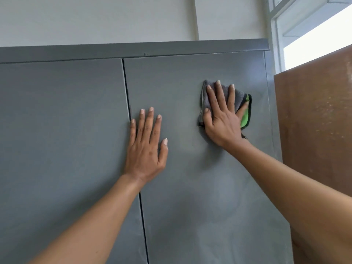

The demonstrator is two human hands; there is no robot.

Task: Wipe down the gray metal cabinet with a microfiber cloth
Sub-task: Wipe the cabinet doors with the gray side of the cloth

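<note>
The gray metal cabinet [62, 121] fills most of the view, with two closed doors split by a dark vertical seam. My right hand [222, 119] presses a folded gray and green microfiber cloth [245, 116] flat against the upper part of the right door, fingers straight and spread. My left hand [145, 149] lies flat on the same door just right of the seam, fingers straight, holding nothing. Faint wipe marks show on the door below the cloth.
A rusty brown panel [316, 119] stands right beside the cabinet on the right. Above it is a bright window with a white frame [276, 35]. A pale wall [95, 18] rises behind the cabinet's top edge.
</note>
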